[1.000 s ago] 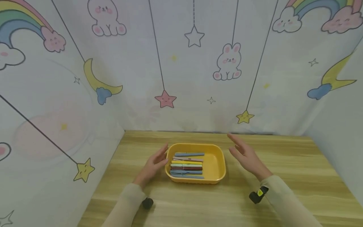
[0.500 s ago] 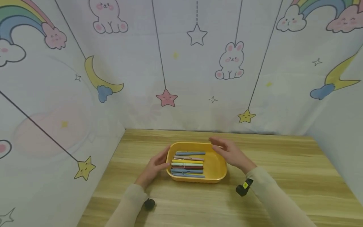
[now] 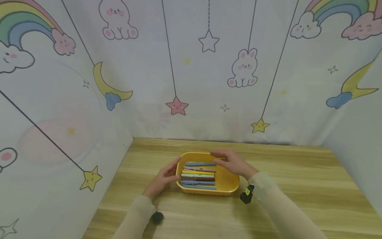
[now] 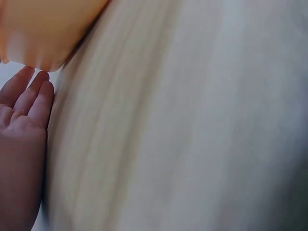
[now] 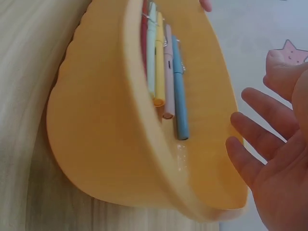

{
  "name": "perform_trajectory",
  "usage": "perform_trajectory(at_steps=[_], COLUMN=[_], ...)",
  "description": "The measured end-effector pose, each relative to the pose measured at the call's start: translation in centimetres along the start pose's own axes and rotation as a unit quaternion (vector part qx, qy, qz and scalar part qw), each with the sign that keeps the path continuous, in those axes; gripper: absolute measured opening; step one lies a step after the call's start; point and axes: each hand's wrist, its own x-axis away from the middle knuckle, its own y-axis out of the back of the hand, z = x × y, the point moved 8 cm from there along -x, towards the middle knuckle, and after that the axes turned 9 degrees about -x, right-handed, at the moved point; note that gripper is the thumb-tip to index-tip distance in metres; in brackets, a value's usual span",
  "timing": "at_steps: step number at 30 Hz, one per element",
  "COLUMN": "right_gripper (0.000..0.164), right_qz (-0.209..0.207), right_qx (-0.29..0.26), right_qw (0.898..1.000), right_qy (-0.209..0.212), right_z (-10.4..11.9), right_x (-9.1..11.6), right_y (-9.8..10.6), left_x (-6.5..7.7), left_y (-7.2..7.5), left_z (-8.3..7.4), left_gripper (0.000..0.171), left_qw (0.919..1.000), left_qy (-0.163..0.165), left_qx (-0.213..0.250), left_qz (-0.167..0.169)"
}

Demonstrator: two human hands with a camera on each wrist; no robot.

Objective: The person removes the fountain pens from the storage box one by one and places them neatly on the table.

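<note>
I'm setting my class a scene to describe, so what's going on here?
A person has both hands at a yellow tray on a table. The left hand is at its left end; the right hand is at its far right corner. Pens lie side by side in it, toward the left. Neither hand holds a pen.

The place looks like a nursery-style booth: walls (image 3: pixel 146 56) printed with a rainbow (image 3: pixel 27 18), rabbits (image 3: pixel 244 70), moons (image 3: pixel 102 83) and stars (image 3: pixel 177 106) surround a wood-grain tabletop (image 3: pixel 194 215).

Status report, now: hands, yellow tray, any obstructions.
Left hand open at left end of yellow tray; right hand open at its right end; neither gripping. Tray on table, pens inside toward left. No obstruction visible.
</note>
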Motion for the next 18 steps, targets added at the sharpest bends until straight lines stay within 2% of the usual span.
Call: perform_trajectory(at_steps=[10,14,18], right_gripper=[0.042,0.042,0.042], right_qz=[0.027,0.039,0.048], right_qx=[0.051,0.078,0.105], right_qw=[0.998,0.996,0.993], right_qy=[-0.010,0.000,0.008], right_z=[-0.6,-0.5,-0.3], right_x=[-0.8,-1.2,-1.3], right_y=[-1.6,-2.2,-2.8], left_x=[0.3,0.4,0.5], left_y=[0.3,0.4,0.3], left_z=[-0.1,0.0,0.2], left_gripper=[0.074,0.074,0.075], left_qw=[0.9998,0.9994,0.9993], left_qy=[0.010,0.026,0.029], left_qx=[-0.011,-0.013,-0.015], left_qz=[-0.011,-0.017,-0.017])
